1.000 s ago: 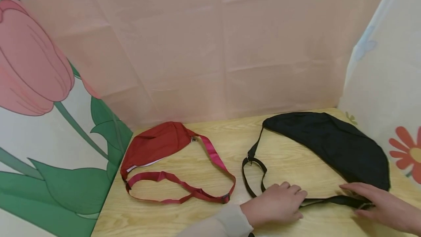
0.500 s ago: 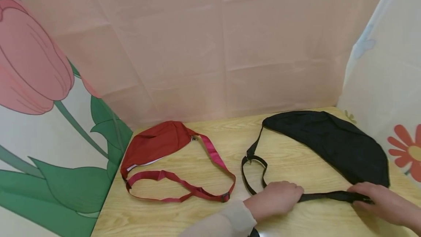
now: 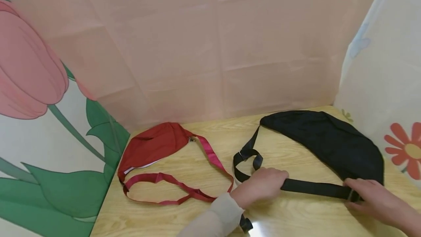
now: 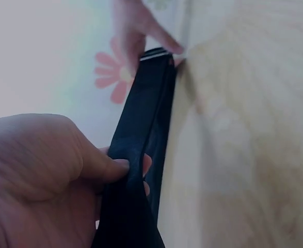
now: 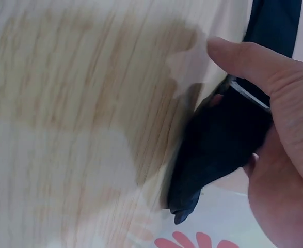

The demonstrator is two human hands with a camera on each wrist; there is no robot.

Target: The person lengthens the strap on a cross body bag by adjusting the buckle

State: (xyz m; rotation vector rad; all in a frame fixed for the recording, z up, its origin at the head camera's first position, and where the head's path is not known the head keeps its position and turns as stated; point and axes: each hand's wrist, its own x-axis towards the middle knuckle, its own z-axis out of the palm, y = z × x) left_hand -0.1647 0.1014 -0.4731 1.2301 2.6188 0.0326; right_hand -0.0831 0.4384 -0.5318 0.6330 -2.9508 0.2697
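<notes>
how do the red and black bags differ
The black bag looks larger than the red bag. The red strap lies slack, while the left hand and right hand hold part of the black strap straight. Both bags rest on the table and have straps.

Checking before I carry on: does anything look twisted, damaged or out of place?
No damage shows. The red strap looks twisted, and the black strap curls into a loop beyond the left hand, unlike its flat stretch to the right hand.
</notes>
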